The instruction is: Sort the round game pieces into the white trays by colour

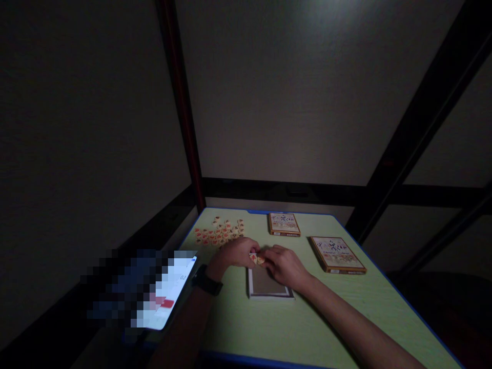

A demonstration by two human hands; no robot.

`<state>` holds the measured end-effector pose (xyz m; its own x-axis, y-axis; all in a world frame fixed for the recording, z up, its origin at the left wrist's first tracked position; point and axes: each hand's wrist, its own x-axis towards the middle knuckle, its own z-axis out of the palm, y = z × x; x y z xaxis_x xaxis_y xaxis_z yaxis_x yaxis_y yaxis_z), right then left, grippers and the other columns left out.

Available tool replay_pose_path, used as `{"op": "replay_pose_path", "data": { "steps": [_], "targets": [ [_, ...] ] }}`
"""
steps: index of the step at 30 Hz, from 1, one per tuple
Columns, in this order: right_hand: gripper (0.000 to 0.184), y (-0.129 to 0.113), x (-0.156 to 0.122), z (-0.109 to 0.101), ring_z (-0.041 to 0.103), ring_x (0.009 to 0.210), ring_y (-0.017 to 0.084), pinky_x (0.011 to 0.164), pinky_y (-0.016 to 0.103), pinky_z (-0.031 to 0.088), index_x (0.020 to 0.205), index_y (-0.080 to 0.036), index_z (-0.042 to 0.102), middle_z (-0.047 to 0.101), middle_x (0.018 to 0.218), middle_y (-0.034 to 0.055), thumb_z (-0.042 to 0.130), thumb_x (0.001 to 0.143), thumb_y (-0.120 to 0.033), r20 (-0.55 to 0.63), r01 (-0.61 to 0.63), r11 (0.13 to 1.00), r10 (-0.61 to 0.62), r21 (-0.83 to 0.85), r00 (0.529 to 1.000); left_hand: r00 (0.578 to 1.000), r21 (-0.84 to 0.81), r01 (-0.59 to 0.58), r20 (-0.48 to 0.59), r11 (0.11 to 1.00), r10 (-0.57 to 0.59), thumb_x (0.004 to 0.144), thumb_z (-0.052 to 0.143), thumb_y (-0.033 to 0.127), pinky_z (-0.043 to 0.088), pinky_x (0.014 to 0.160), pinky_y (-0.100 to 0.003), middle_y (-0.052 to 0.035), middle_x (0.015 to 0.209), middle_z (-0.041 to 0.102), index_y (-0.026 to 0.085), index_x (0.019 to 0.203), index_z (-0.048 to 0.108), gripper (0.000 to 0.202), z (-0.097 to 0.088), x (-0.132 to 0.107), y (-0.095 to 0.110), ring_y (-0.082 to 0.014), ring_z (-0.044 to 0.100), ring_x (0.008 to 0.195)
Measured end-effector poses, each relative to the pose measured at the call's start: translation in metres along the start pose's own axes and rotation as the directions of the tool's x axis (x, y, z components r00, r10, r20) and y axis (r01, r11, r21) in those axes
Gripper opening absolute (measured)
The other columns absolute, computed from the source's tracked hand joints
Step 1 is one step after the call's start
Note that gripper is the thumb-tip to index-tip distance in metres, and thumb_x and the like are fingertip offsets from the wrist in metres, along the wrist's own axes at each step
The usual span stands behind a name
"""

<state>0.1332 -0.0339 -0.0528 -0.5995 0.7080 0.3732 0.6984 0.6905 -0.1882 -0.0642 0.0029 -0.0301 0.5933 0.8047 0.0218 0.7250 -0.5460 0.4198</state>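
Note:
My left hand (240,251), with a dark watch on the wrist, is closed on round Chinese chess pieces (252,259) with red markings. Beside it my right hand (286,265) has its fingertips pinched at another piece (261,260) right next to those. Both hands meet just over the far end of a shallow box (269,283) with a pale rim and a brown inside. Beyond my left hand, several loose chess pieces (215,236) lie in rough rows on the table. The fingers partly hide the held pieces, so their exact number is unclear.
Two flat, printed Chinese chess boxes lie on the pale green table (238,328): one box (284,224) at the back, another box (338,253) at the right. A lit tablet or phone screen (172,292), partly pixelated, is at the left edge. Walls stand behind.

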Motion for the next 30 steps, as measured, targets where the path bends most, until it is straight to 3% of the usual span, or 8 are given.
{"op": "replay_pose_path", "data": {
  "steps": [20, 26, 30],
  "targets": [
    [0.018, -0.0041, 0.0001, -0.006, 0.061, 0.079, 0.018, 0.068, 0.026, 0.038, 0.102, -0.019, 0.065, 0.068, 0.087, 0.0051, 0.059, 0.086, -0.015, 0.091, -0.099, 0.994, 0.103, -0.049, 0.991, 1.0, -0.038, -0.007, -0.021, 0.999, 0.006, 0.059, 0.075, 0.028, 0.045, 0.072, -0.025, -0.0025, 0.083, 0.074, 0.022, 0.083, 0.074, 0.024, 0.0035, 0.001, -0.0039, -0.0196, 0.064, 0.077],
    [0.017, -0.0037, -0.0013, -0.0064, 0.061, 0.078, 0.018, 0.068, 0.026, 0.039, 0.101, -0.02, 0.065, 0.068, 0.087, 0.0046, 0.06, 0.085, -0.017, 0.068, -0.097, 0.995, 0.099, -0.028, 0.993, 1.0, -0.073, -0.03, -0.011, 0.997, 0.029, 0.061, 0.075, 0.032, 0.044, 0.069, -0.024, -0.0017, 0.082, 0.074, 0.022, 0.083, 0.075, 0.024, 0.0032, 0.0012, -0.0061, -0.0187, 0.064, 0.076],
    [0.012, -0.0021, -0.0027, -0.0101, 0.061, 0.076, 0.018, 0.067, 0.026, 0.041, 0.097, -0.02, 0.066, 0.068, 0.082, 0.0041, 0.062, 0.086, -0.022, -0.02, -0.079, 0.997, 0.079, 0.018, 0.997, 0.999, -0.119, -0.008, -0.038, 0.993, 0.004, 0.06, 0.078, 0.036, 0.044, 0.068, -0.024, -0.0024, 0.087, 0.073, 0.02, 0.087, 0.075, 0.032, -0.0005, 0.0, -0.0074, -0.0185, 0.064, 0.077]
  ]
}}
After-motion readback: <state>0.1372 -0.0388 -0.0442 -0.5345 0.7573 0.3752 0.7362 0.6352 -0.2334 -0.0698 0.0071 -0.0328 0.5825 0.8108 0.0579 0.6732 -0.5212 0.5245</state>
